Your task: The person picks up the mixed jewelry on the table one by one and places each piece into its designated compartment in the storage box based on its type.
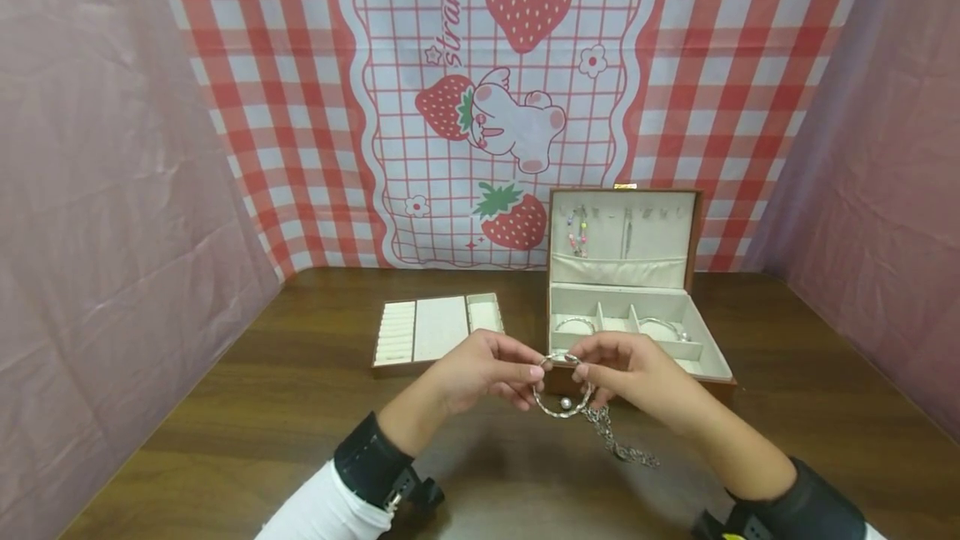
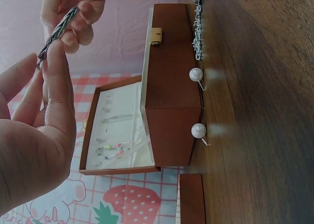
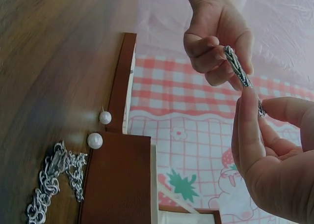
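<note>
A silver bangle [image 1: 558, 415] with a twisted, patterned band is held up over the table by both hands. My left hand [image 1: 487, 367] pinches its upper left part between thumb and fingers. On the upper right part, my right hand [image 1: 633, 369] pinches it the same way. Seen edge-on in the left wrist view, the bangle [image 2: 59, 33] spans the fingertips of both hands. Below lie two pearl earrings [image 2: 196, 74] and a silver chain [image 1: 622, 448], close to the front of a brown jewelry box [image 2: 171, 67]. Neither hand touches them.
The box's raised lid [image 1: 656, 244] carries a colorful beaded bracelet [image 1: 577, 232] and a thin silver chain [image 1: 628, 236]. Two bangles [image 1: 663, 325] sit in its compartments. A cream tray [image 1: 441, 327] with ring rolls stands to the left. Behind hangs a strawberry-print checked cloth [image 1: 300, 107].
</note>
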The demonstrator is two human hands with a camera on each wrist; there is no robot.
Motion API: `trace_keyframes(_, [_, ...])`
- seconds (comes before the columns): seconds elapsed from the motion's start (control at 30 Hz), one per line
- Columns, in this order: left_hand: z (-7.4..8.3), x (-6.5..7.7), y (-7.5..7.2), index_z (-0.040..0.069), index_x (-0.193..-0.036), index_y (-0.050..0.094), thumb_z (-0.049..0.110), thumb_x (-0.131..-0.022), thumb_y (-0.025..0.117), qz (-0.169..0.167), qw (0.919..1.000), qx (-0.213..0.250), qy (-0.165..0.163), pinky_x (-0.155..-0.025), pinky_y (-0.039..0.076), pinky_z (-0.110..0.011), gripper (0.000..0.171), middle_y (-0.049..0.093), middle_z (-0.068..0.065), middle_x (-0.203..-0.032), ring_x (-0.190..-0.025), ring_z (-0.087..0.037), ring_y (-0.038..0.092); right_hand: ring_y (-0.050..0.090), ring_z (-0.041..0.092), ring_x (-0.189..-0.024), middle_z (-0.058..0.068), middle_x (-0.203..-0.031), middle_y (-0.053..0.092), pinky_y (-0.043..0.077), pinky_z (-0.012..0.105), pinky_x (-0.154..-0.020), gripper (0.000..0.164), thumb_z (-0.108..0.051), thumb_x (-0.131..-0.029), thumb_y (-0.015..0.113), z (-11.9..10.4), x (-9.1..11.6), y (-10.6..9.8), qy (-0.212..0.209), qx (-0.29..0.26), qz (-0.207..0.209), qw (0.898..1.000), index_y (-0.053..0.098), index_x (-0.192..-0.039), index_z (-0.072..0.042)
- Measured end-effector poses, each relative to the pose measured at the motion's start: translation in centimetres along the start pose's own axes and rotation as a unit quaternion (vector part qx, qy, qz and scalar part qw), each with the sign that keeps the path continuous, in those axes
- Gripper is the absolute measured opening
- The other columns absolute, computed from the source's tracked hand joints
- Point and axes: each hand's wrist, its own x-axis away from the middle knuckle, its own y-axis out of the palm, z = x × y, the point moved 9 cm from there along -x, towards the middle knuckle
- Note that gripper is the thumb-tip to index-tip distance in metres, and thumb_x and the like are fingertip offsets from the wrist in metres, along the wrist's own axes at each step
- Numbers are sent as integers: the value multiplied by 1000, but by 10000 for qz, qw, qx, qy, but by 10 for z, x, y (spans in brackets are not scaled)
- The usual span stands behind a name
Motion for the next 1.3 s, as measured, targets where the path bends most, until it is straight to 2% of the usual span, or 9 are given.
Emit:
trace_keyframes(0.2, [-3,-1,-1,-19,-113,60,-2,-92,62,57,10000,-27,-52,-64,61,-34,27,68,-7,-76,-62,-16,65,67,21,-74,15,-90,65,60,43,-72,31,-7,-94,62,6,0,1,298,-618,-162,9975,54,-113,17])
trace_keyframes(0.47, [0,-6,-3,-17,-119,56,2,-94,61,122,9999,-22,-52,-68,60,-33,32,68,-7,-83,-71,-16,66,68,22,-73,14,-89,65,60,40,-71,35,-7,-94,63,5,-1,-9,297,-701,54,9971,53,-115,20])
trace_keyframes(0.73, [1,-14,-20,-12,-122,57,7,-95,61,420,9989,-68,-182,-81,59,-40,32,67,-12,-97,-82,-19,66,66,18,-75,11,-89,65,60,38,-71,30,-3,-94,61,5,-4,-38,387,-635,508,9959,55,-115,18])
trace_keyframes(0.87, [-1,-24,-26,-11,-127,54,7,-95,60,561,9979,-37,-325,-84,58,-39,37,62,-19,-119,-103,-33,63,66,18,-74,9,-88,66,60,37,-71,30,-4,-95,61,4,-8,-57,500,-633,654,9946,56,-115,18])
trace_keyframes(0.97, [-3,-34,-28,-9,-130,53,8,-94,62,671,9969,-1,-412,-86,57,-41,40,56,-20,-128,-114,-38,57,66,18,-75,11,-89,66,60,37,-72,27,-5,-95,61,2,-13,-74,539,-547,756,9942,59,-113,15])
trace_keyframes(1.13, [-13,-47,-30,-6,-134,49,8,-93,63,816,9945,-34,-655,-88,55,-46,46,56,-19,-127,-112,-34,57,66,18,-76,11,-88,66,60,37,-73,20,-5,-96,61,7,-22,-94,634,-509,798,9935,62,-110,8])
trace_keyframes(1.3, [-31,-56,-32,-3,-141,43,9,-93,64,1011,9901,-50,-968,-86,56,-46,54,55,-21,-130,-118,-39,54,66,18,-75,9,-89,66,60,36,-74,28,-8,-97,60,16,-34,-105,858,-362,700,9932,57,-116,12])
